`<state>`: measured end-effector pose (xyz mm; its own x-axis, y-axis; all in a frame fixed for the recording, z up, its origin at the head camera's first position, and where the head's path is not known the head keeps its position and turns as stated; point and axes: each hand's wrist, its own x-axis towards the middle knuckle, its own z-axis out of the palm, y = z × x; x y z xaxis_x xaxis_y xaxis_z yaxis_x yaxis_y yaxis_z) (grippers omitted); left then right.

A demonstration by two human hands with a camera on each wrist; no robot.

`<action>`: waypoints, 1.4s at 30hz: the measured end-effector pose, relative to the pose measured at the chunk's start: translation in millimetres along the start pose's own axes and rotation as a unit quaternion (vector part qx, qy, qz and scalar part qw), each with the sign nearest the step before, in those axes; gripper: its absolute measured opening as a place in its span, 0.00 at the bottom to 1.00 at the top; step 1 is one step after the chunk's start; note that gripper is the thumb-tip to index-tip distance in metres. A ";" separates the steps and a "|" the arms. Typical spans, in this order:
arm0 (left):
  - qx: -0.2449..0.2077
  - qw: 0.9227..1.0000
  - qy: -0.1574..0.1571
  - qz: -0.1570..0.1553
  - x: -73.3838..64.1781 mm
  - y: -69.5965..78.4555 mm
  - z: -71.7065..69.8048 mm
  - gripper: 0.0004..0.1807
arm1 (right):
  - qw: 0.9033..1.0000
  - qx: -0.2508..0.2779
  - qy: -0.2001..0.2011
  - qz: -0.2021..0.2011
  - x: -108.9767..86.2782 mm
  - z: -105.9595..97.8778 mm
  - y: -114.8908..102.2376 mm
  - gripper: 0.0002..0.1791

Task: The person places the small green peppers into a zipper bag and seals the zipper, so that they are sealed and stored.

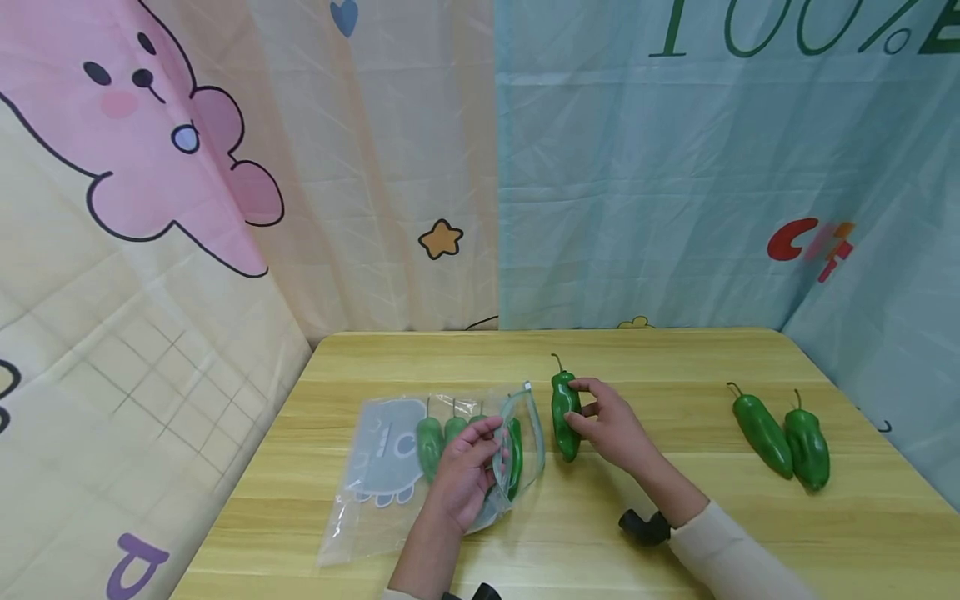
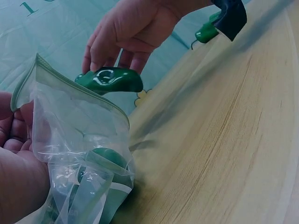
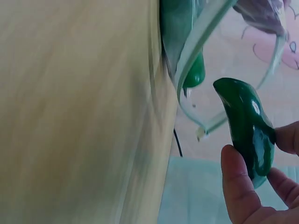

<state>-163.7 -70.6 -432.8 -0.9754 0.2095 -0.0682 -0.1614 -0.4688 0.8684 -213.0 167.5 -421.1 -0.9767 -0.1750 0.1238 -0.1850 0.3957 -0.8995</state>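
My right hand pinches a green pepper between thumb and fingers, its stem pointing away from me. In the right wrist view the held pepper is beside the mouth of a clear zip bag. My left hand grips the bag's upper edge, and the mouth gapes toward the right. Several green peppers lie inside the bag, partly covered by my left hand. In the left wrist view the bag stands raised at its opening, with the held pepper just beyond the rim.
Two more green peppers lie side by side on the right of the wooden table. Printed curtains hang behind the table and along both sides. A dark wrist mount sits under my right wrist.
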 end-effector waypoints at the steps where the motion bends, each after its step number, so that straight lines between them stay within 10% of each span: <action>1: 0.001 1.000 0.000 0.000 -0.1 -0.2 -0.2 0.14 | 1.000 0.006 0.000 -0.003 0.3 3.1 -0.8 0.26; 16: 0.004 1.000 0.008 -0.008 0.7 -3.5 2.0 0.16 | 0.998 0.052 0.018 0.016 -0.1 42.9 -8.2 0.26; 42: 0.000 1.000 0.023 0.000 -1.1 -1.5 4.8 0.17 | 0.999 0.025 0.005 0.045 -15.8 50.1 -7.5 0.30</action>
<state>-161.7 -66.0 -431.7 -0.9815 0.1687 -0.0905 -0.1608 -0.4697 0.8680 -190.8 122.1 -437.4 -0.9902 -0.1324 0.0448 -0.0906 0.3635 -0.9272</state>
